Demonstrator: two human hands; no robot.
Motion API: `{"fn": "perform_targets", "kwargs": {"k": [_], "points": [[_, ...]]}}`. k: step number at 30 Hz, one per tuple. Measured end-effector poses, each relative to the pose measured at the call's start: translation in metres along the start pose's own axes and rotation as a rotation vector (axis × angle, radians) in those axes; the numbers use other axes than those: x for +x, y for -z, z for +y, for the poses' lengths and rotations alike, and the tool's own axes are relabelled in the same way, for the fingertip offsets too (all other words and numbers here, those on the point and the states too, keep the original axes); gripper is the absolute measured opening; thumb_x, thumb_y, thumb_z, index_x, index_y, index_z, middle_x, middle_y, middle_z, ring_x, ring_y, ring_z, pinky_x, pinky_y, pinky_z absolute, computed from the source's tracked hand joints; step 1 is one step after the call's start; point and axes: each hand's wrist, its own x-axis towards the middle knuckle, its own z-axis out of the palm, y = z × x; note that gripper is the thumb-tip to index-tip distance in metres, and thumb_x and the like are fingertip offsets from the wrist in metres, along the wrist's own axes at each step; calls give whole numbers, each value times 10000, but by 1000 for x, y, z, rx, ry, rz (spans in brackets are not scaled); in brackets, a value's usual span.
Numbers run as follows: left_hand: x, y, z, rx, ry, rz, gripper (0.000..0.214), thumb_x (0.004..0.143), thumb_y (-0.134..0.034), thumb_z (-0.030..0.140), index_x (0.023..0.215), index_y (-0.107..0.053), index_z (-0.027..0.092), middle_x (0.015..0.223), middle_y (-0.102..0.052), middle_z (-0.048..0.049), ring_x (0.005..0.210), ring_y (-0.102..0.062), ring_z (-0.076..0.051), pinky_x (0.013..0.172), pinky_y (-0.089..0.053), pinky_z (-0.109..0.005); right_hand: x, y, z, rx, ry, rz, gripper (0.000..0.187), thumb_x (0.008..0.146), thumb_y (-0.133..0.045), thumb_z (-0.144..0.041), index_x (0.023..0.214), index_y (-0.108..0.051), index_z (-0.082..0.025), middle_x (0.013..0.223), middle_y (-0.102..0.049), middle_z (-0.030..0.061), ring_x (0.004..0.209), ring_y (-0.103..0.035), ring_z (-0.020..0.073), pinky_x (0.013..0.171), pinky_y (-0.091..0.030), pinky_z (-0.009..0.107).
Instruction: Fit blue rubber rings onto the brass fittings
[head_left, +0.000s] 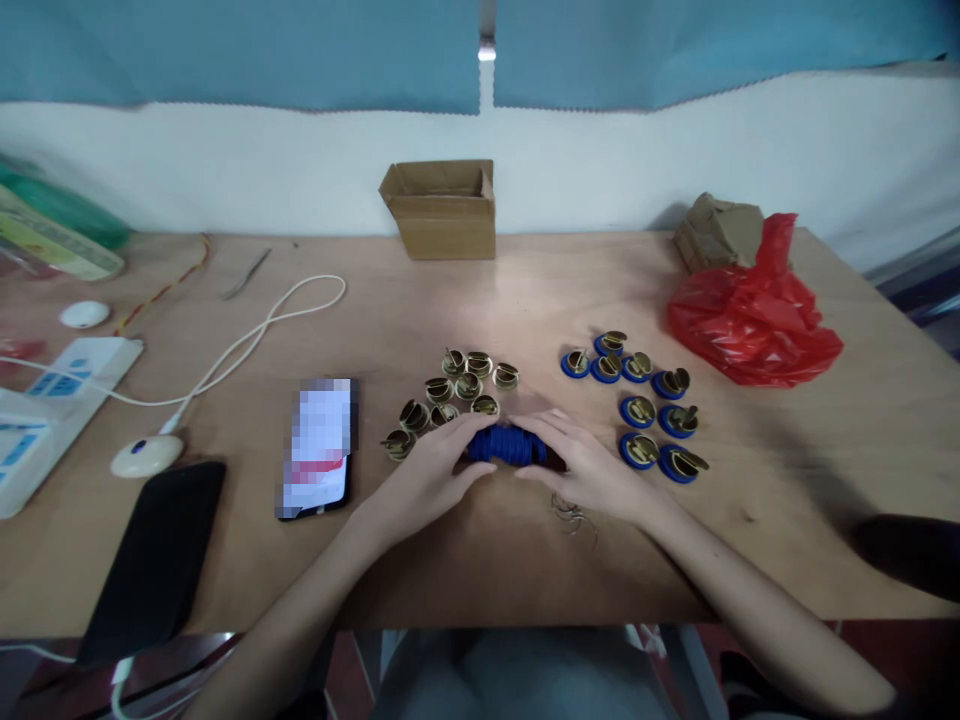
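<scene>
A row of thin blue rings (507,446), pressed together on its side, lies between my two hands over the table's front middle. My left hand (450,462) curves round its left end, thumb below and fingers above. Round the right end wraps my right hand (576,458). Just behind my left hand is a group of round brass-coloured pieces (469,386) with raised flaps and pale rims. To the right of my right hand sit several similar brass pieces with blue rims (639,410). A small tangle of thin strands (574,515) lies below my right hand.
A cardboard box (450,225) stands open at the back. At the right are a red plastic bag (754,325) and a crumpled brown package (720,232). A lit phone (319,445), a black phone (154,560), a white cable (247,345) and a power strip (67,400) occupy the left.
</scene>
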Motion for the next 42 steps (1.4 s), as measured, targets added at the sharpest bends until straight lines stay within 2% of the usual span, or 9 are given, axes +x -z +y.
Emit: {"fn": "perform_targets", "kwargs": {"k": [11, 18, 22, 31, 36, 42], "points": [[1, 1, 6, -14, 18, 25, 422, 894, -651, 118, 1291, -558, 228, 1266, -683, -81, 1169, -659, -235, 1026, -523, -412, 0, -2, -4, 19, 6, 7, 478, 948, -656, -267, 1397, -496, -229, 1313, -637, 117, 1228, -571, 293, 1056, -484, 544], [1, 0, 9, -43, -6, 33, 310, 883, -649, 110, 1170, -610, 221, 1172, -713, -68, 1083, -689, -220, 948, -551, -373, 0, -1, -4, 33, 2, -3, 435, 941, -650, -210, 1355, -519, -222, 1282, -649, 120, 1217, -580, 290, 1052, -488, 541], [1, -5, 9, -51, -6, 59, 324, 880, -659, 137, 1191, -610, 217, 1183, -712, -80, 1088, -690, -231, 958, -551, -400, -1, 1, -3, 48, -1, -10, 452, 932, -660, -205, 1362, -523, -232, 1278, -649, 120, 1204, -589, 286, 1040, -499, 537], [6, -27, 8, -81, 23, 102, 375, 881, -690, 184, 1245, -602, 215, 1238, -710, -82, 1131, -684, -236, 1017, -537, -419, -7, 22, 3, -7, -7, -31, 472, 928, -666, -216, 1380, -531, -210, 1228, -655, 141, 1159, -614, 292, 995, -532, 520], [20, -37, 12, -95, 1, 107, 360, 899, -655, 184, 1251, -597, 228, 1267, -698, -78, 1160, -672, -247, 1041, -519, -443, -11, 35, 8, -55, -25, -42, 481, 913, -674, -204, 1377, -550, -231, 1238, -669, 129, 1162, -635, 292, 998, -539, 522], [39, -50, 24, -103, 10, 114, 365, 887, -657, 148, 1240, -580, 206, 1280, -676, -102, 1199, -643, -264, 1071, -490, -481, -19, 50, 20, -157, -53, -31, 489, 894, -705, -204, 1364, -569, -201, 1282, -668, 152, 1185, -643, 310, 1004, -539, 535]]}}
